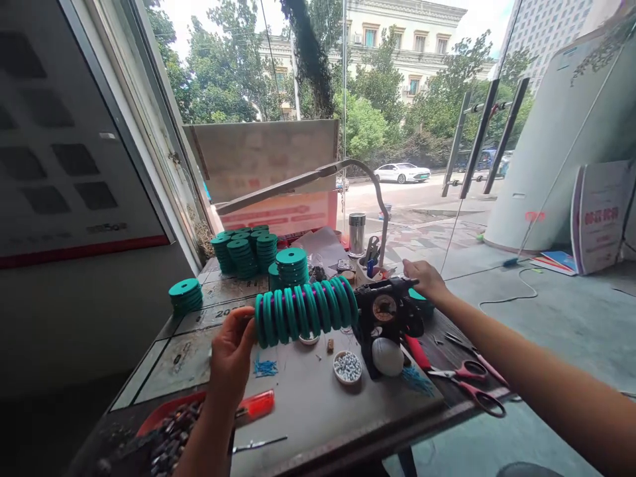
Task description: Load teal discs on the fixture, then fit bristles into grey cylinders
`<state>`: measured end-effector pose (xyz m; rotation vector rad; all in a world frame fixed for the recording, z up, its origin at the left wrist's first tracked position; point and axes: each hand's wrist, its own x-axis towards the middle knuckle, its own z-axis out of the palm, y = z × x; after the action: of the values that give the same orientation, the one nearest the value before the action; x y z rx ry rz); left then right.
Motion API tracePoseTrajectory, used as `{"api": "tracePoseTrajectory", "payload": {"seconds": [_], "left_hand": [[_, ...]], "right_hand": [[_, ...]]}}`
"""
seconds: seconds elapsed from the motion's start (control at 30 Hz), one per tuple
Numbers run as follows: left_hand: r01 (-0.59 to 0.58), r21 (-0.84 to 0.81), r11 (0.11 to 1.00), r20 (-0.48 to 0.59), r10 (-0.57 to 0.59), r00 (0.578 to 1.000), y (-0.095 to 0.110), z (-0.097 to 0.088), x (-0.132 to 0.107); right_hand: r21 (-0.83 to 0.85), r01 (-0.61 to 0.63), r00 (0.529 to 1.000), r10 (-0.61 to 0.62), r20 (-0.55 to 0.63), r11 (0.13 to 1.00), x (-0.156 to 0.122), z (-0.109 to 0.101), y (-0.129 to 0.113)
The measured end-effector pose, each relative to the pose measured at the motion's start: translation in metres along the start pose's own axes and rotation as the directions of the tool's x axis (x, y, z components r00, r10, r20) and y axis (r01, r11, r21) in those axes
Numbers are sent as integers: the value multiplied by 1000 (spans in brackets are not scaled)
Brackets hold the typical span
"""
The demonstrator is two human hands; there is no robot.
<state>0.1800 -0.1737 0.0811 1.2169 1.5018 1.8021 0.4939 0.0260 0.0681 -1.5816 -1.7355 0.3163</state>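
Note:
My left hand (232, 351) grips the near end of a row of several teal spools (304, 310) threaded side by side on a rod that runs into a black machine (386, 317). My right hand (423, 278) reaches over the top of that machine, fingers curled on its upper part next to a teal spool (422, 301). A white egg-shaped knob (387, 356) sits at the machine's front.
Stacks of teal spools (243, 252) and one stack (185, 295) stand at the back left. A small bowl of beads (347, 366), red scissors (467, 381), a red tray of dark parts (171, 427), a steel cup (356, 233) and a bent lamp arm (318, 175) crowd the table (308, 411).

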Motion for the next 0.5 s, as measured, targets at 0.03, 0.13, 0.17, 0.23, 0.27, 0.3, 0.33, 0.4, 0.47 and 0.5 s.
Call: {"api": "tracePoseTrajectory", "payload": {"seconds": [0.03, 0.13, 0.17, 0.23, 0.27, 0.3, 0.33, 0.4, 0.47, 0.5], "left_hand": [[-11, 5, 1000, 9, 11, 1000, 1, 0, 0], [-28, 74, 997, 62, 24, 998, 8, -5, 0], [-34, 114, 993, 80, 24, 996, 12, -7, -1], [-51, 198, 979, 54, 41, 998, 23, -10, -8], [-78, 249, 965, 2, 80, 997, 29, -10, -12], [-126, 329, 936, -46, 149, 988, 35, -7, -18], [-186, 430, 883, -60, 234, 970, 41, -2, -24], [-359, 681, 639, 124, 382, 916, 52, 16, -32], [-512, 778, 363, 411, 323, 853, 62, 40, -34], [-542, 794, 274, 481, 262, 837, 66, 52, -31]], "right_hand": [[9, -5, 1000, 5, 14, 1000, 0, -3, -1], [64, -23, 999, 25, -34, 998, -3, -23, -7], [87, -19, 996, 27, -90, 996, -6, -31, -10], [129, 35, 978, -8, -207, 991, -17, -45, -20], [138, 92, 972, -59, -227, 986, -25, -49, -27], [138, 169, 969, -139, -205, 976, -35, -52, -35], [131, 271, 956, -251, -152, 954, -47, -51, -45], [6, 574, 818, -574, 48, 819, -68, -45, -67], [-85, 685, 727, -670, 149, 724, -82, -33, -86], [-97, 701, 710, -677, 196, 707, -85, -27, -93]]}}
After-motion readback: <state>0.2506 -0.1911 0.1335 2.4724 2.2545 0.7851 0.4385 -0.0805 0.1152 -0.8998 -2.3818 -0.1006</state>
